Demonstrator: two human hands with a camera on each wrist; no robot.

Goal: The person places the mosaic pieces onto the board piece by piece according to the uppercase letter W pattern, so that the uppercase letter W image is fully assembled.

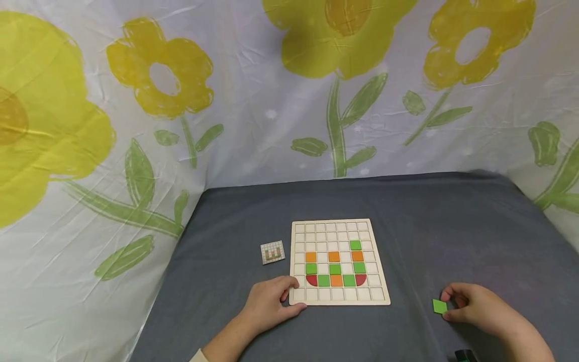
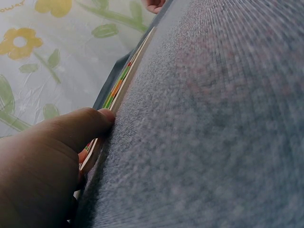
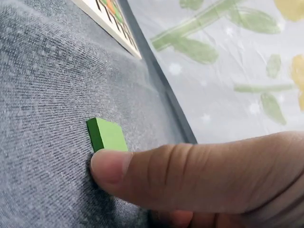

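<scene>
A grey cloth [image 1: 452, 226] is spread over the table, with a flowered sheet [image 1: 135, 125] hung behind it. On the cloth a wooden grid board [image 1: 339, 223] is laid flat, partly filled with orange, green and red tiles in a U shape. A small pattern card [image 1: 273, 252] is placed just left of the board, apart from it.

The board's near left corner is steadied by the left hand [image 1: 271, 301]: the thumb is pressed against the edge and the fingers are curled at the corner. A green square tile [image 1: 440, 305] is lying on the cloth well to the right of the board, and it is pinched at its right edge by the thumb and fingers of the right hand [image 1: 475, 306].

The step in hand is judged to be the lifting of this tile. It would be done well if the tile were gripped by two opposite edges and kept level, while the board is kept pressed down.

The whole pattern and the card are shown only by the head view. The tile's thickness and the thumb tip [image 3: 109, 166] against its edge are shown by the right wrist view; the thumb [image 2: 90, 126] on the board's rim is shown by the left wrist view.
</scene>
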